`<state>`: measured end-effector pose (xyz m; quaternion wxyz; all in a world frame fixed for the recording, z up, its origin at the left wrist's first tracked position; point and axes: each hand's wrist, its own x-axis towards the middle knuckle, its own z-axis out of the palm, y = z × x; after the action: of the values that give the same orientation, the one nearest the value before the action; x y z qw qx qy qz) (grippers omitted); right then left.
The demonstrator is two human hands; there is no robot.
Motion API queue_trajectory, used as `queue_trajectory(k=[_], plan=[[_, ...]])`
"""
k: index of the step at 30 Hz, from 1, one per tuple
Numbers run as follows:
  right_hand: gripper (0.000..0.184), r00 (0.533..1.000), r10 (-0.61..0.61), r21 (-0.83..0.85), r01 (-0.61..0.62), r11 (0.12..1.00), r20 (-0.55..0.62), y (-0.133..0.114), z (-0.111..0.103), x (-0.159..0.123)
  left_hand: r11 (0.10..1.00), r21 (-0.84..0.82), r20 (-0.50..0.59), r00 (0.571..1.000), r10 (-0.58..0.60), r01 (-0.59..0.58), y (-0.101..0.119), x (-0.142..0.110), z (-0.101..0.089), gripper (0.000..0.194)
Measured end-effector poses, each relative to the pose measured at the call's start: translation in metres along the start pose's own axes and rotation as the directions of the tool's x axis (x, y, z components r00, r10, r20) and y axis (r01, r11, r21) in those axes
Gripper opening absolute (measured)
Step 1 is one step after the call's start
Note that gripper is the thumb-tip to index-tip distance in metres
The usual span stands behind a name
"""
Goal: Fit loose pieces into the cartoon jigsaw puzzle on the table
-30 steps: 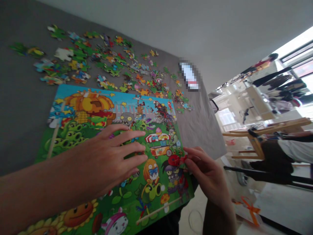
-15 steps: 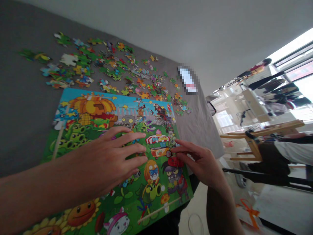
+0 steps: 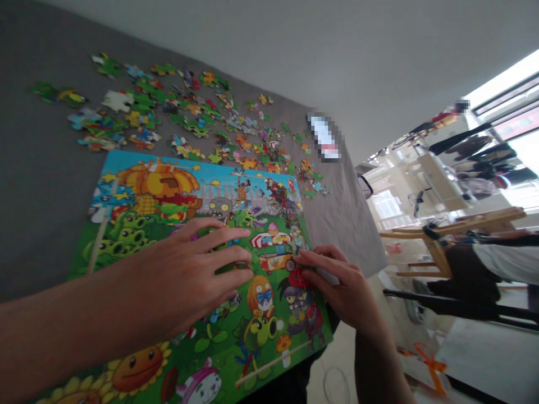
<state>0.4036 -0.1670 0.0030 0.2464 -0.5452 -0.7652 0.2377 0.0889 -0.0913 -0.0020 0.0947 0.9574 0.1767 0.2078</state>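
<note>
A colourful cartoon picture board [image 3: 261,308] lies flat before me, showing plants, zombies, a pumpkin house and a food cart. Across its middle my left hand [image 3: 206,264] rests palm down, fingers spread, hiding part of the print. At the board's right edge is my right hand [image 3: 337,280]. Its index fingertip touches the print beside the cart's wheel, with the thumb a little below and apart from it. I see no loose piece in either hand. Two thin pale strips show on the board, one at the left [image 3: 103,230] and one near the front [image 3: 273,365].
Loose jigsaw pieces [image 3: 197,109] are scattered behind the board on the grey cloth [image 3: 345,207]. A pixelated phone-like object [image 3: 324,137] lies at the back right. Beyond the table's right edge stand a wooden chair [image 3: 438,241] and a seated person in dark trousers [image 3: 471,275].
My right hand has shifted slightly toward me along the board's edge; its index fingertip moved down to near the cart wheel. My left hand stays in place.
</note>
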Motion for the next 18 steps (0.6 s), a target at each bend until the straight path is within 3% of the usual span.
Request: queue_trajectory(k=[7, 13, 18], plan=[[0.064, 0.981, -0.194, -0.118, 0.193, 0.974, 0.003, 0.005, 0.001, -0.02, 1.0, -0.02, 0.03, 0.999, -0.013, 0.014, 0.0, -0.002, 0.0, 0.022], [0.068, 0.972, -0.233, -0.12, 0.229, 0.966, -0.019, 0.005, 0.007, -0.029, 1.0, -0.021, 0.014, 1.0, -0.023, 0.023, 0.0, -0.001, 0.001, 0.02], [0.068, 0.952, -0.304, -0.241, 0.29, 0.926, -0.024, -0.004, 0.011, -0.028, 1.0, -0.017, -0.01, 1.0, -0.011, 0.011, -0.001, 0.001, 0.001, 0.02]])
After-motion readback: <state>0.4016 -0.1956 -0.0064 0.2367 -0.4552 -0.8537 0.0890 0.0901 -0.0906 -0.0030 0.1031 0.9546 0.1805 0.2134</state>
